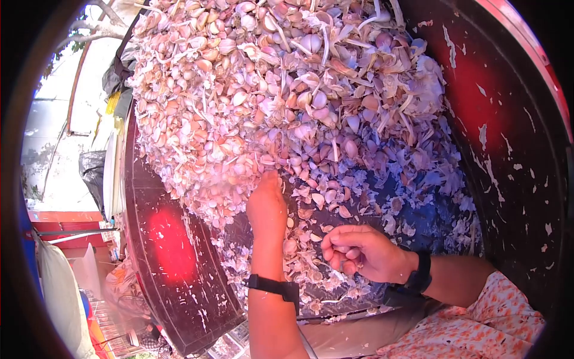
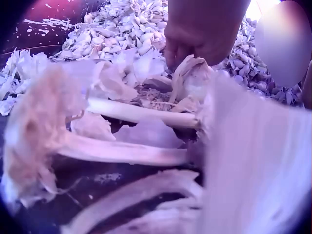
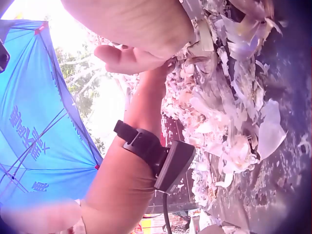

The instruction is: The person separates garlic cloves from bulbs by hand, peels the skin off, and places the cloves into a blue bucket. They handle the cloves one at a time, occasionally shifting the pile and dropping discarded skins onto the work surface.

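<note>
A large heap of loose garlic cloves (image 1: pixel 239 99), mixed with papery skins and dry stalks, covers much of the dark surface in the head view. My left hand (image 1: pixel 267 206) reaches down to the heap's near edge, its fingers bent down among the cloves. The fingertips are hidden, so I cannot tell what they hold. To the right, my right hand (image 1: pixel 368 251) hovers over scattered cloves and skins with its fingers loosely curled and nothing visible in them. Close to the left wrist camera lie pale garlic stalks (image 2: pixel 126 148) and skins (image 2: pixel 109 83).
Dark raised sides with peeling marks flank the heap, one panel (image 1: pixel 173 251) on the left and another (image 1: pixel 508 143) on the right. Loose garlic skins (image 3: pixel 234 131) litter the near surface. A blue canopy (image 3: pixel 39 112) stands behind in the right wrist view.
</note>
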The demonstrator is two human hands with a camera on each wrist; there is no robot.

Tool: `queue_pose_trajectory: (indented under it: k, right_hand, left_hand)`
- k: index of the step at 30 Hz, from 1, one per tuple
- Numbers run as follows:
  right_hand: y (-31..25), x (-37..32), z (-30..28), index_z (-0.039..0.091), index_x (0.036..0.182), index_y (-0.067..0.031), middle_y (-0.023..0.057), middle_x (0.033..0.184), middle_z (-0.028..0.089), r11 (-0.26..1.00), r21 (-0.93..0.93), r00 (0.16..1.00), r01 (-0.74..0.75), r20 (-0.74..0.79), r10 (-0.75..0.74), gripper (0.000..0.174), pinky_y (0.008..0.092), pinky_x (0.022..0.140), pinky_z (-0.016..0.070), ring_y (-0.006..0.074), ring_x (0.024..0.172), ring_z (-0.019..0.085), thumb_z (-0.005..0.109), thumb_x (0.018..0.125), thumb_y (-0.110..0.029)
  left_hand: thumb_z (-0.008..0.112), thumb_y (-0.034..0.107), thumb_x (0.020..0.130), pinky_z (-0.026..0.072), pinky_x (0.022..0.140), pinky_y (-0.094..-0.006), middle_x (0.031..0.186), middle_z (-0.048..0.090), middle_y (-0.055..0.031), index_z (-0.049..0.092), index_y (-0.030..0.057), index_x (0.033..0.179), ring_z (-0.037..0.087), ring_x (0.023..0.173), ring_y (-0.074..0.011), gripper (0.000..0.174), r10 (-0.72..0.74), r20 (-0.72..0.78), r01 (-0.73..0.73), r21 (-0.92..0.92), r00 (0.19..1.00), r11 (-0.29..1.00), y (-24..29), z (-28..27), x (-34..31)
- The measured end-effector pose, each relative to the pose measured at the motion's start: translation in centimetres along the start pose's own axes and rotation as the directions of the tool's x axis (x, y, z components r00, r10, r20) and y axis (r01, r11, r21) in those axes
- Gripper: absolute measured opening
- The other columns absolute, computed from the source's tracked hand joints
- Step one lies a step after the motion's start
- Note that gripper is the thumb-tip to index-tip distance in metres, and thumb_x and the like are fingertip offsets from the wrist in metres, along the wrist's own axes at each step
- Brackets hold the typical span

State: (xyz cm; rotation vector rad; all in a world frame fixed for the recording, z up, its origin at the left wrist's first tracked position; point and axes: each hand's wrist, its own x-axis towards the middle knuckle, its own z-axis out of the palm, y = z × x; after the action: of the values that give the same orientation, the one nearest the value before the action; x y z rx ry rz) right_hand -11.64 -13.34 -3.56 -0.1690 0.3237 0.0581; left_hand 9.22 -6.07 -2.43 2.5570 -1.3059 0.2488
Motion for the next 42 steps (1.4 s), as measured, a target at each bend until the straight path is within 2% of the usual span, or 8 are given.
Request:
queue_pose_trajectory:
  k: [4,7,9,12,18,32,38,42]
  right_hand:
    - [0.0,0.0,-0.2,0.057,0.097,0.0019,0.0078,0.082,0.058,1.0,-0.021,1.0,-0.006,0.025,0.006,0.017,0.0184,0.044,0.0401,0.0099,0.061,0.057,0.048,0.091,-0.012]
    - [0.0,0.1,0.1,0.057,0.101,0.0009,0.0056,0.082,0.058,0.985,-0.146,0.995,0.095,-0.025,-0.1,0.021,0.0179,0.044,0.0386,0.0073,0.06,0.054,0.049,0.092,-0.016]
    - [-0.1,0.0,0.4,0.057,0.105,-0.0007,0.0035,0.082,0.057,0.922,-0.355,0.963,0.153,-0.157,-0.22,0.025,0.0169,0.043,0.0362,0.0045,0.058,0.05,0.05,0.093,-0.022]
    - [-0.6,-0.5,1.2,0.058,0.103,-0.0016,0.0004,0.082,0.057,0.886,-0.433,0.98,0.166,-0.031,-0.198,0.029,0.0164,0.043,0.0355,0.002,0.054,0.047,0.053,0.091,-0.027]
    - [-0.6,-0.6,0.7,0.062,0.09,-0.0066,-0.0025,0.069,0.056,0.893,-0.429,0.99,0.133,0.092,-0.103,0.024,0.0156,0.043,0.0322,0.0009,0.05,0.042,0.055,0.091,-0.029]
    - [-0.8,-1.2,1.0,0.059,0.11,-0.0057,-0.0022,0.068,0.055,0.823,-0.545,0.978,0.159,0.2,-0.057,0.026,0.0154,0.045,0.0328,0.001,0.05,0.042,0.055,0.091,-0.024]
    - [-0.3,-1.0,0.6,0.058,0.114,-0.0057,-0.0032,0.069,0.054,0.767,-0.606,0.957,0.214,0.288,-0.039,0.029,0.016,0.046,0.0343,0.0009,0.052,0.042,0.054,0.092,-0.023]
    - [-0.2,-1.1,1.1,0.057,0.116,-0.006,-0.0028,0.071,0.055,0.782,-0.581,0.952,0.224,0.301,-0.049,0.028,0.0158,0.048,0.0354,0.0008,0.054,0.043,0.051,0.094,-0.021]
  left_hand:
    - [0.052,0.009,0.084,0.0503,0.07,-0.0417,0.096,0.064,-0.0182,0.065,0.0023,0.099,0.062,0.079,-0.0369,0.021,0.001,0.092,-0.005,0.042,0.996,0.999,1.0,-0.5,-0.1]
    - [0.055,0.012,0.085,0.0506,0.064,-0.0362,0.087,0.066,-0.0169,0.065,0.0022,0.1,0.065,0.068,-0.0288,0.02,-0.091,0.164,0.079,0.083,0.982,0.993,3.2,-2.1,-2.5]
    - [0.058,0.013,0.087,0.0484,0.058,-0.0299,0.075,0.067,-0.0114,0.065,0.0001,0.102,0.061,0.059,-0.0153,0.021,-0.269,0.172,0.319,-0.48,0.948,0.817,5.1,-3.2,-5.0]
    - [0.056,0.009,0.089,0.0462,0.073,-0.0223,0.09,0.066,-0.0075,0.064,-0.003,0.105,0.057,0.08,-0.0083,0.021,-0.316,0.247,0.397,-0.663,0.916,0.634,9.5,-5.7,-7.3]
    - [0.056,0.009,0.09,0.0468,0.079,-0.0268,0.098,0.065,-0.012,0.063,-0.0038,0.107,0.059,0.086,-0.0135,0.022,-0.311,0.151,0.309,-0.769,0.938,0.56,10.0,-5.5,-9.7]
    - [0.055,0.006,0.088,0.0462,0.073,-0.0222,0.089,0.067,-0.0085,0.065,-0.0039,0.102,0.058,0.078,-0.0089,0.019,-0.401,0.233,0.395,-0.832,0.886,0.389,10.5,-6.0,-10.2]
    - [0.058,0.013,0.088,0.047,0.073,-0.0281,0.084,0.065,-0.012,0.064,-0.0058,0.094,0.06,0.076,-0.0154,0.021,-0.481,0.37,0.495,-0.853,0.795,0.162,10.2,-6.1,-9.7]
    - [0.053,0.011,0.09,0.0477,0.081,-0.0273,0.096,0.065,-0.0183,0.059,-0.0064,0.109,0.062,0.087,-0.0181,0.026,-0.55,0.33,0.457,-0.883,0.767,0.107,8.5,-5.9,-9.0]
